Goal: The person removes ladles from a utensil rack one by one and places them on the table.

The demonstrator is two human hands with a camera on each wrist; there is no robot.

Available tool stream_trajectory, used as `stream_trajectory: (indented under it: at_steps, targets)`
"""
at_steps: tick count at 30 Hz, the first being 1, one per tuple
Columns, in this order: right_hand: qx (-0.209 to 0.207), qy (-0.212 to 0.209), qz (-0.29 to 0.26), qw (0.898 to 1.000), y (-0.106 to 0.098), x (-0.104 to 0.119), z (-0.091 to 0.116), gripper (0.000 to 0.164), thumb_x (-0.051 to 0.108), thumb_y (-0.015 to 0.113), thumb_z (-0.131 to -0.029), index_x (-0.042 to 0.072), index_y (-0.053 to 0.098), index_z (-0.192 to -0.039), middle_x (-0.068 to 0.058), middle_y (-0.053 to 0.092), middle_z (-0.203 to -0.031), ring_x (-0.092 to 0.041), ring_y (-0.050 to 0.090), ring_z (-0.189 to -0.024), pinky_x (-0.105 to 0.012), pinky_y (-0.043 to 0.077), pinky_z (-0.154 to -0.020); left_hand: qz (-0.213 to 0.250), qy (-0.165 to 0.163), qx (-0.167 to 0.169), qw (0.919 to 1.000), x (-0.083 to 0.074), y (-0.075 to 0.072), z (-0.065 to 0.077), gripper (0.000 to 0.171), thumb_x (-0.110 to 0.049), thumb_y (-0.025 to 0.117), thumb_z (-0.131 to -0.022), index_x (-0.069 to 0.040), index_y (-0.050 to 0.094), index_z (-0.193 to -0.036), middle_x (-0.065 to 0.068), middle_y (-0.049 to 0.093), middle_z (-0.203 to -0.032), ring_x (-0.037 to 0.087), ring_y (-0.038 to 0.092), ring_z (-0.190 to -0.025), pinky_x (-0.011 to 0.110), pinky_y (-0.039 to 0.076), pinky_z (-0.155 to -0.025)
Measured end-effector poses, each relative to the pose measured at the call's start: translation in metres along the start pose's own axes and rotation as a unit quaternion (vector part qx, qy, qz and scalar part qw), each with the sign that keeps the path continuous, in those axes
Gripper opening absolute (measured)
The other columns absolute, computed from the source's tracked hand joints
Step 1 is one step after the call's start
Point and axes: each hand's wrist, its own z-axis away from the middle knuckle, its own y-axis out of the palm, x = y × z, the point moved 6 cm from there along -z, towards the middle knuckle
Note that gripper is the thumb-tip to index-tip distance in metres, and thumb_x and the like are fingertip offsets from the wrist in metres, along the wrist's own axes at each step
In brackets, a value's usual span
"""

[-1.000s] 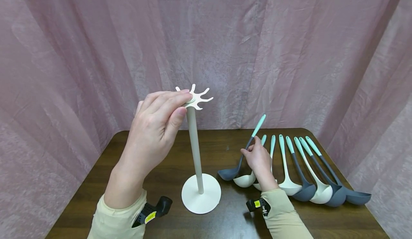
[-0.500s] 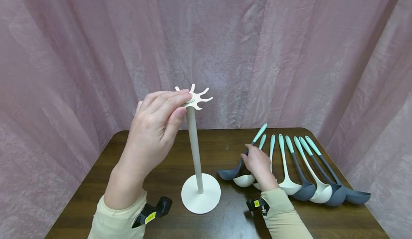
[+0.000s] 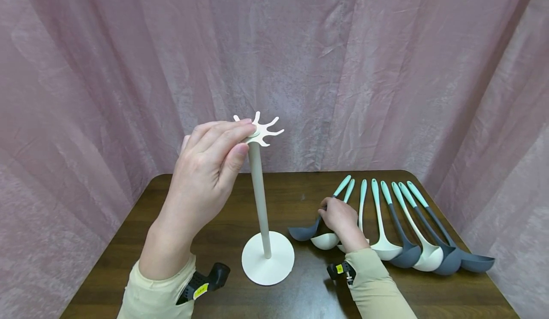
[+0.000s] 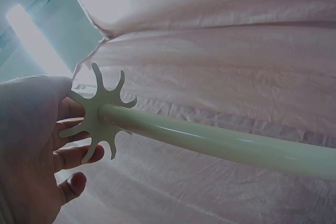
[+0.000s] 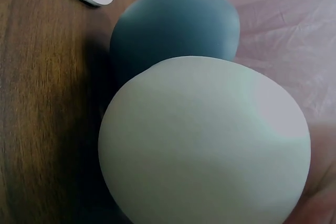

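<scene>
My left hand [image 3: 206, 166] is at the top of a white utensil stand [image 3: 260, 200]. Its fingers lie over the hooked disc [image 4: 100, 111], and the thumb is at the disc's underside edge. My right hand [image 3: 340, 219] holds the shaft of a grey ladle with a mint handle [image 3: 342, 185], leftmost in a row. That ladle's bowl [image 5: 176, 30] is behind a white ladle's bowl [image 5: 205, 145] in the right wrist view, where only part of the hand shows, blurred. The hand hides the middle of both shafts in the head view.
Several more white and grey ladles [image 3: 386, 250] lie side by side to the right, handles pointing away, bowls partly overlapping. The stand's round base [image 3: 268, 271] rests on the brown wooden table [image 3: 206, 242]. Pink curtains [image 3: 291, 71] hang behind and at the sides.
My right hand has lowered the grey ladle's handle towards the table, beside the neighbouring white ladle. The left hand and the stand have stayed in place.
</scene>
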Motion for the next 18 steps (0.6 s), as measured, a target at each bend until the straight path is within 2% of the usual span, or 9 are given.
stream_trajectory:
  at_steps: [11,18]
  targets:
    - [0.000,0.004,0.021,1.000,0.0024,0.0006,-0.0016,0.025,0.026,0.075,-0.108,0.012,0.080,-0.128,-0.012,0.079,-0.124,-0.034,0.076,-0.101,-0.055,0.062,-0.081,-0.003,-0.002,-0.001,1.0000,-0.0013,-0.0004,0.0005,0.049,-0.046,0.048,-0.119,-0.012,0.078,-0.137,0.001,0.074,-0.142,0.031,0.062,-0.131,0.047,0.042,-0.089]
    - [-0.003,0.006,0.026,1.000,0.0047,-0.0003,-0.0026,0.021,0.025,0.076,-0.107,0.013,0.080,-0.124,-0.010,0.080,-0.118,-0.033,0.075,-0.097,-0.055,0.061,-0.078,-0.007,0.000,-0.002,1.0000,-0.0019,0.0000,0.0001,0.049,-0.046,0.047,-0.119,-0.012,0.078,-0.136,0.002,0.074,-0.142,0.032,0.063,-0.129,0.047,0.042,-0.087]
